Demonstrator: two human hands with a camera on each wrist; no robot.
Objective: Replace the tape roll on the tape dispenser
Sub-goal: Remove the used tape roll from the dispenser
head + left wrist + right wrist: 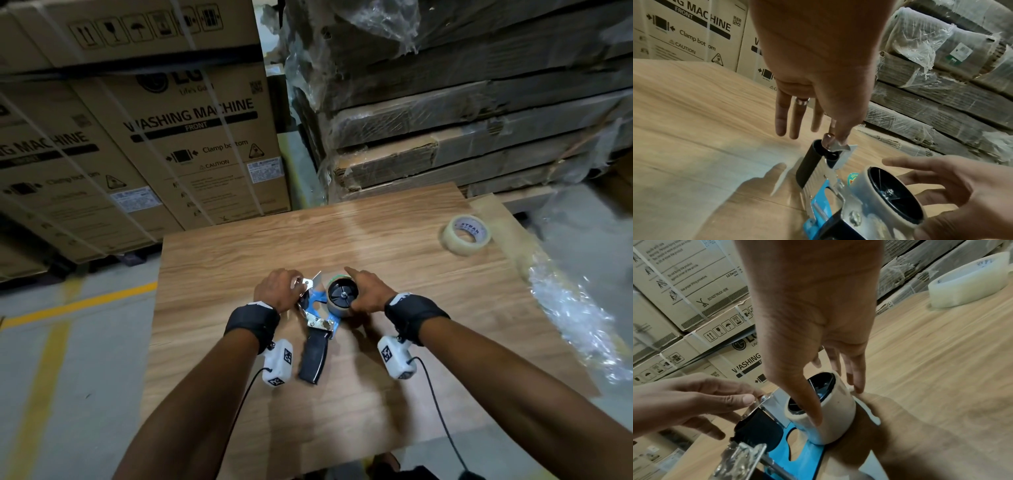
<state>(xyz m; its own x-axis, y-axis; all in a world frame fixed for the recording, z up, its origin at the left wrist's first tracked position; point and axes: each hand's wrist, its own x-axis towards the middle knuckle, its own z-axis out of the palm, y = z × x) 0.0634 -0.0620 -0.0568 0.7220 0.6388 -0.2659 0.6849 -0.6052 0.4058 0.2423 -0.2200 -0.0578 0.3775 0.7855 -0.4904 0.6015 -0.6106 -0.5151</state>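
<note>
A tape dispenser (317, 310) with a blue frame and a black handle (313, 356) lies on the wooden table (376, 233). A beige tape roll (334, 310) sits on its black spool. My left hand (296, 282) pinches the metal tab at the dispenser's front end between thumb and forefinger (835, 138), the other fingers straight. My right hand (356, 287) holds the beige roll (838, 423), thumb on its near rim and fingers behind it. A spare clear tape roll (466, 234) lies flat at the table's far right, apart from both hands.
Strapped washing machine cartons (191, 144) are stacked behind the table on the left. Plastic-wrapped flat cardboard stacks (462, 113) stand behind on the right. Crumpled clear wrap (575, 315) lies along the table's right edge. A concrete floor with yellow lines (78, 301) shows on the left.
</note>
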